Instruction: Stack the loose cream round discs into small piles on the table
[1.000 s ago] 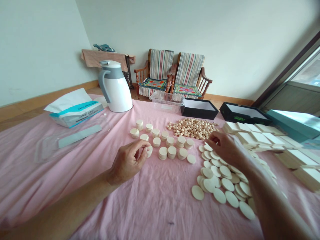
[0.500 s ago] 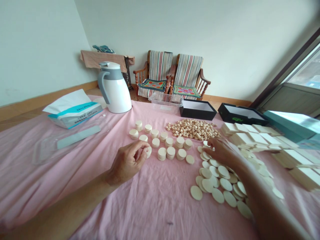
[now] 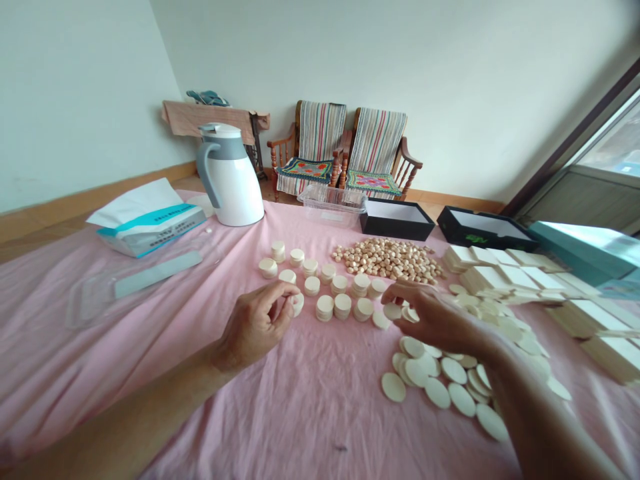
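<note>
Pale round wooden discs stand in several short stacks (image 3: 325,307) on the pink cloth. My left hand (image 3: 257,320) is curled, thumb and fingers together, beside the leftmost front stack (image 3: 298,305). Its fingertips cover part of that stack, and whether they grip anything is hidden. My right hand (image 3: 430,313) pinches a wooden disc (image 3: 393,311) just above and right of a low stack (image 3: 381,321). A few discs (image 3: 411,314) show beneath that hand. Loose discs (image 3: 437,393) lie in a spread pile below my right wrist and forearm.
Small wooden pieces (image 3: 390,259) are heaped behind the stacks. Square wooden tiles (image 3: 520,280) are piled at right. Two black boxes (image 3: 397,230), a clear plastic tray (image 3: 333,203), a white jug (image 3: 235,187) and a tissue pack (image 3: 150,227) stand farther back. A clear lid (image 3: 95,293) lies at left.
My right hand has moved left from the loose discs to the right end of the stacks, carrying a disc. My left hand has stayed in place.
</note>
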Demonstrator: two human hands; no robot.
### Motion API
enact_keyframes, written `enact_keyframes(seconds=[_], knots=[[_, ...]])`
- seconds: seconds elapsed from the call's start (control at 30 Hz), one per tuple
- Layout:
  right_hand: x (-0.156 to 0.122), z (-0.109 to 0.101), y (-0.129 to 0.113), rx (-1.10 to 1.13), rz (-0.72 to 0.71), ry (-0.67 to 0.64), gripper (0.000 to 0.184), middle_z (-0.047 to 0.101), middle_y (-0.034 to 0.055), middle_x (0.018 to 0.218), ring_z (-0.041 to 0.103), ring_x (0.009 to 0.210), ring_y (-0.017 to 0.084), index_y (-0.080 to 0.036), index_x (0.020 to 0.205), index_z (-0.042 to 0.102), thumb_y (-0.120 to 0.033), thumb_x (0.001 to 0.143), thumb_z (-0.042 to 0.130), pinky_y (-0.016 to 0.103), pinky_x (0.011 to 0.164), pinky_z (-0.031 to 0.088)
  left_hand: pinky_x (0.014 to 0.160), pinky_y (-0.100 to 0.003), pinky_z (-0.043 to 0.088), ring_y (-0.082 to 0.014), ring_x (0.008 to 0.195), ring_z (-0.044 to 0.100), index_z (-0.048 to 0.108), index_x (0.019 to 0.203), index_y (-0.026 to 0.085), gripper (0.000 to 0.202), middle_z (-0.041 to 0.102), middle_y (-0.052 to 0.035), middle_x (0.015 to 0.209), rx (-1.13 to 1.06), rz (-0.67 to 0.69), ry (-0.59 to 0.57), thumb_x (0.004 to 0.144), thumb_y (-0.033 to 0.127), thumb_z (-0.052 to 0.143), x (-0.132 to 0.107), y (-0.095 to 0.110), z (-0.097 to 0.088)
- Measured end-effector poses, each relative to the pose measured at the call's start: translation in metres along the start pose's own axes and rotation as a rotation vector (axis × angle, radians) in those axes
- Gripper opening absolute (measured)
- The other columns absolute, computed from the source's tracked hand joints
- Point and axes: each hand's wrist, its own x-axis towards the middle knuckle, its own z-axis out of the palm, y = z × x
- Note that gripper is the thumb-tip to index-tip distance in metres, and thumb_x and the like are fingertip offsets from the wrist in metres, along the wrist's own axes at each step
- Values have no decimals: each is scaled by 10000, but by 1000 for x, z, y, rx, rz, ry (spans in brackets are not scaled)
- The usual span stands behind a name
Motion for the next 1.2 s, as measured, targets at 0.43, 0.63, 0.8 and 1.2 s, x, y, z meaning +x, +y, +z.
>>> enact_keyframes(seconds=[0.43,0.63,0.8,1.2], knots=[[-1,11,-6,23,-95,5,428,593,66,1072,534,1006,188,-201,1045,512,-14,663,462,316,867,417,526,-171,357,-51,475,441,597,892,162,119,563,53,636,-7,6,5,838,123,498,0,-1,0],[3,1,12,-59,50,184,234,624,47,915,562,844,174,-192,917,548,-90,720,476,286,755,421,528,-164,353,-45,473,430,595,892,158,111,541,60,622,-13,16,15,835,111,513,0,1,0],[10,4,34,-256,273,218,150,639,77,844,572,799,198,-171,847,608,-158,773,478,286,705,391,529,-165,354,-45,473,429,597,904,157,117,553,57,641,-13,21,8,834,112,515,1,0,0],[11,20,37,-294,313,42,211,648,94,890,579,837,213,-166,914,612,-244,745,513,285,699,355,525,-171,356,-50,472,444,602,891,158,117,567,52,637,-2,12,0,834,127,505,1,0,0]])
